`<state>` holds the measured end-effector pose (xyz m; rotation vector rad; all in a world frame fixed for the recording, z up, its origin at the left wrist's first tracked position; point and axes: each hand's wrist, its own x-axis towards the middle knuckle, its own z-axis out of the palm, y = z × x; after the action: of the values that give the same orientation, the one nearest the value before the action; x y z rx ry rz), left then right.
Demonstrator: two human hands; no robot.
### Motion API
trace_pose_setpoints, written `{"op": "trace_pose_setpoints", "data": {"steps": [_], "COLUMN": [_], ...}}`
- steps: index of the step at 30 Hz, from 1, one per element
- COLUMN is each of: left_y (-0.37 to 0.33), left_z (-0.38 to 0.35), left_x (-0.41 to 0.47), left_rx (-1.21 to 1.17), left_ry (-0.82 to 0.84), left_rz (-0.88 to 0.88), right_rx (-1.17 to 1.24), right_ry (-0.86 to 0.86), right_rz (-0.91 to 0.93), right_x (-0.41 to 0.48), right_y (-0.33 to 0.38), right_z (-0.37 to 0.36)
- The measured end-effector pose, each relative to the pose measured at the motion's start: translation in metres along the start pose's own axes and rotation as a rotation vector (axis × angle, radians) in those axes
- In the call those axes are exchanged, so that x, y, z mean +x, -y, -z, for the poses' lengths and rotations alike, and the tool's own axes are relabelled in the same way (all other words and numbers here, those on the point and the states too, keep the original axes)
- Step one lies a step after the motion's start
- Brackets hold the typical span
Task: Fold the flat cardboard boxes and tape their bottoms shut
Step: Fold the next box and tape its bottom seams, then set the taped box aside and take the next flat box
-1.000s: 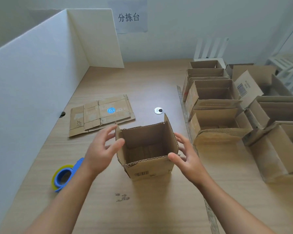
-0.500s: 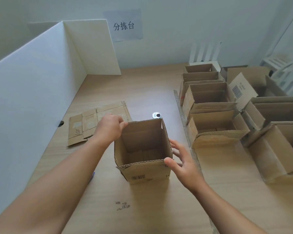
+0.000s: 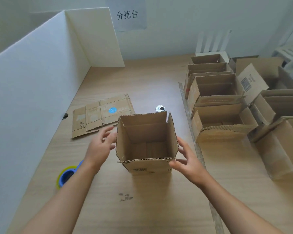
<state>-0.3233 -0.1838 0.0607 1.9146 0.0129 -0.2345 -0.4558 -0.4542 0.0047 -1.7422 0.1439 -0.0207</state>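
Standing upright on the pale, wood-grained tabletop [image 3: 159, 208], a small box [image 3: 146, 142] of brown corrugated cardboard is seen with its top open. Its four top flaps are raised in line with the walls, and the wavy fluting is exposed along the near rim. A printed barcode is carried on the near wall. Inside, the bottom flaps are folded flat with a seam between them; whether they are taped cannot be told.

The box is flanked by both hands. The left hand [image 3: 100, 146] is held just beside the left wall, fingers spread and relaxed, with nothing gripped. The right hand [image 3: 187, 159] is likewise spread, its thumb laid at the near right corner of the rim and its fingers lying along the right wall.

A stack of flat cardboard [image 3: 100, 115], creased and marked with a blue round sticker, is laid behind the left hand. A roll of tape [image 3: 66, 176], blue with a yellow edge, is partly hidden by the left forearm. Open folded boxes [image 3: 216, 122] are ranged in rows to the right. A smooth white partition [image 3: 32, 98] is set along the left edge.
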Motion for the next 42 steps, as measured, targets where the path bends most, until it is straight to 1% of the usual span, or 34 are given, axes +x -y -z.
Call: {"op": "trace_pose_setpoints", "data": {"steps": [3, 6, 9, 13, 16, 21, 28, 31, 36, 41, 42], "left_y": [0.036, 0.057, 0.057, 0.046, 0.042, 0.030, 0.022, 0.015, -0.002, -0.013, -0.015], "left_z": [0.002, -0.003, -0.016, -0.031, -0.039, -0.066, -0.123, -0.158, -0.219, -0.273, -0.282], "left_x": [-0.025, -0.045, -0.057, -0.059, -0.059, -0.065, -0.079, -0.094, -0.107, -0.112, -0.113], "left_rx": [-0.173, -0.194, -0.079, -0.014, 0.050, 0.078, 0.088, 0.070, 0.058, 0.057, 0.055], "left_ry": [0.039, 0.132, 0.208, 0.169, 0.133, 0.194, 0.402, 0.441, 0.461, 0.366, 0.338], "left_rz": [0.121, 0.186, 0.125, 0.036, -0.015, -0.180, -0.271, -0.289, -0.275, -0.215, -0.199], "right_rx": [-0.053, -0.070, -0.009, 0.133, 0.200, 0.243, 0.167, 0.143, 0.089, -0.042, -0.055], "right_ry": [0.054, 0.095, 0.057, -0.087, -0.154, -0.343, -0.636, -0.713, -0.731, -0.692, -0.674], "right_rz": [-0.053, -0.117, -0.143, -0.161, -0.149, -0.151, -0.226, -0.234, -0.217, -0.228, -0.201], "right_x": [0.007, 0.014, 0.018, 0.012, -0.002, -0.040, -0.107, -0.128, -0.138, -0.121, -0.116], "right_y": [-0.006, -0.015, -0.024, -0.021, -0.019, -0.012, -0.018, -0.021, -0.028, -0.048, -0.050], "right_z": [0.001, -0.004, -0.014, -0.026, -0.023, -0.007, 0.038, 0.068, 0.126, 0.181, 0.191]}}
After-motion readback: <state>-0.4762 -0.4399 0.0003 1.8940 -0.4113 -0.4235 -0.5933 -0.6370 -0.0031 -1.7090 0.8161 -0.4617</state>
